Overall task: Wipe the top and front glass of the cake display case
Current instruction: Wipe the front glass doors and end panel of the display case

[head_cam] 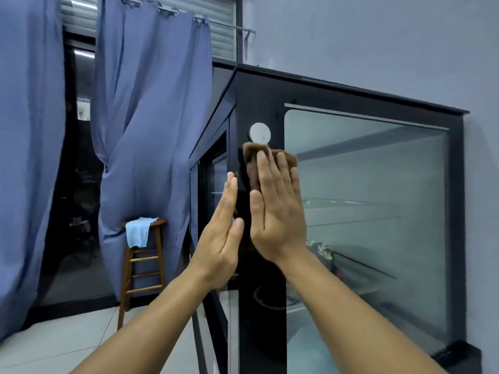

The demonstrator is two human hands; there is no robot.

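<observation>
right hand [278, 211]: grip flat, fingers straight, pressing a brown cloth [289, 159] onto the black strip of the display case [351, 95], just under the round white disc [259, 133]
left hand [221, 233]: grip flat too, nothing in it, resting on the case's corner edge
behind: light-blue rag [139, 233] on a wooden stool [143, 268]

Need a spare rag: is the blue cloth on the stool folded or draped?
Draped: the blue cloth hangs loosely over the stool seat's front edge, not folded.
</observation>
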